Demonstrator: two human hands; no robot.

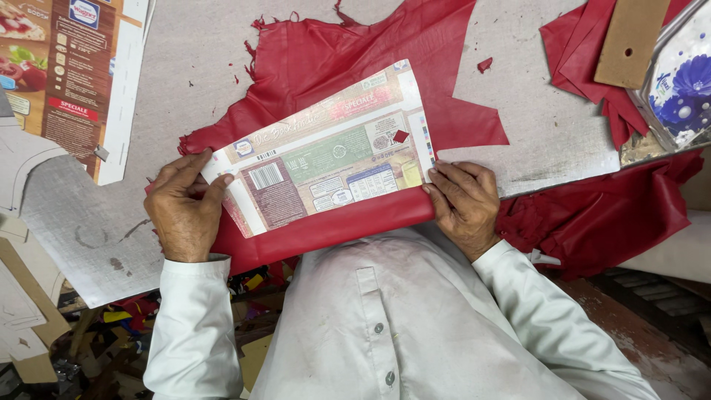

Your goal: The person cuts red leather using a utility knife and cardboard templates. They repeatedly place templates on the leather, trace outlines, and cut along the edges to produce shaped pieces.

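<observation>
A large piece of red leather (348,52) lies spread on a grey worktable (185,81). On top of it rests a printed cardboard template (326,155), cut from a flattened food box. My left hand (184,204) presses the template's left end, thumb and fingers on the card. My right hand (463,204) holds its right end and the folded red edge (326,230) below it. A small red scrap (401,136) sits on the card.
A flattened printed box (70,74) lies at the upper left. Cut red pieces (578,52), a brown board with a hole (629,37) and a flowered box (685,81) sit upper right. More red leather (600,215) hangs off the table's right edge. Scraps litter the floor (126,318).
</observation>
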